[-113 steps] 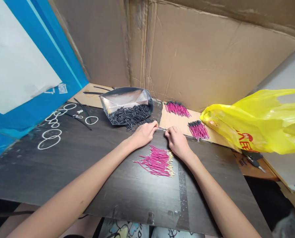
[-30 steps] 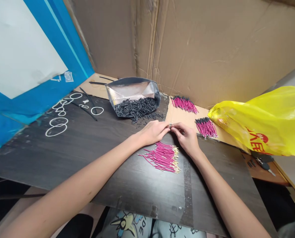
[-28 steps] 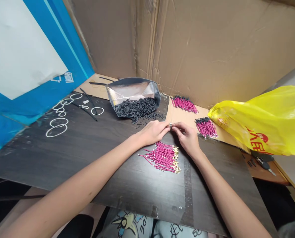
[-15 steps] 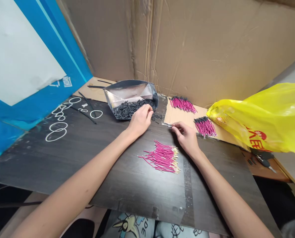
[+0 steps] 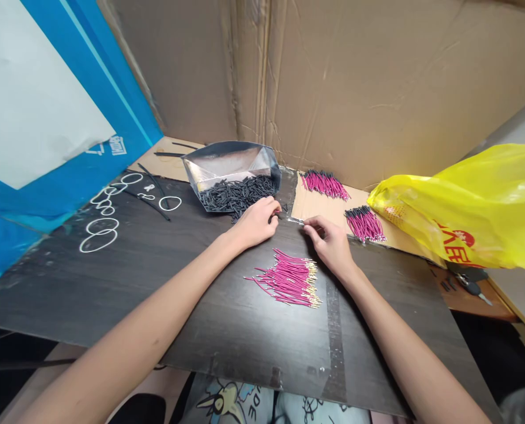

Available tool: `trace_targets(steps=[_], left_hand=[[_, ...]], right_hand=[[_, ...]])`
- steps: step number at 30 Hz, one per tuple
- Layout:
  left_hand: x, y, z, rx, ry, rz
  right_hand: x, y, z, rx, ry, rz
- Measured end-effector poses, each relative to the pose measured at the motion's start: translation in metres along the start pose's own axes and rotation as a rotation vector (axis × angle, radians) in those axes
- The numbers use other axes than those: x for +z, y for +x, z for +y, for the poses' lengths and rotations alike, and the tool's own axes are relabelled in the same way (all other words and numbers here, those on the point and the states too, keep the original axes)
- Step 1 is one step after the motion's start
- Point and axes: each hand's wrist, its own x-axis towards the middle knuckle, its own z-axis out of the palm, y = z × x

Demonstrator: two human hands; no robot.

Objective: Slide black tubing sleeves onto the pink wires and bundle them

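Yellow bag bears red Chinese characters; trousers, "DE".

I see a wire pile on the table, tubes in a pouch behind it, rings left, bag right.

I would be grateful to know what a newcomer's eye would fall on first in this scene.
Probably the bright yellow bag at the right, the largest splash of colour near the hands. Next comes the loose pile of pink wires on the dark table, between the two forearms. Beyond the left hand, an open container is heaped with short black tubes.
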Motion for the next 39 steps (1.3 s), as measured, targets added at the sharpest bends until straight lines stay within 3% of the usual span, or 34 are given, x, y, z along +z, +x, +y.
trace_targets(steps=[11,18,24,29,31,35,39], left_hand=[[0.000,0.000,0.006,0.018,0.090,-0.110],[0.002,-0.001,0.020,-0.002,0.000,-0.134],[0.003,-0.001,0.019,0.007,-0.110,-0.094],[-0.009,0.002,0.015,-0.051,-0.190,-0.032],[-0.016,0.003,0.018,-0.076,-0.232,-0.088],[-0.026,0.000,0.035,-0.008,-0.339,-0.359],[-0.022,-0.006,0.053,0.110,-0.355,-0.466]], right_hand=[[0.000,0.000,0.000,-0.010,-0.002,-0.015],[0.000,0.000,-0.001,-0.055,-0.009,-0.015],[0.001,0.001,0.000,-0.061,-0.012,-0.030],[0.000,0.000,-0.001,-0.059,-0.017,-0.042],[0.000,0.000,-0.001,-0.056,-0.021,-0.037],[0.000,0.001,-0.001,-0.048,-0.027,-0.006],[-0.001,0.002,-0.001,-0.021,-0.023,0.004]])
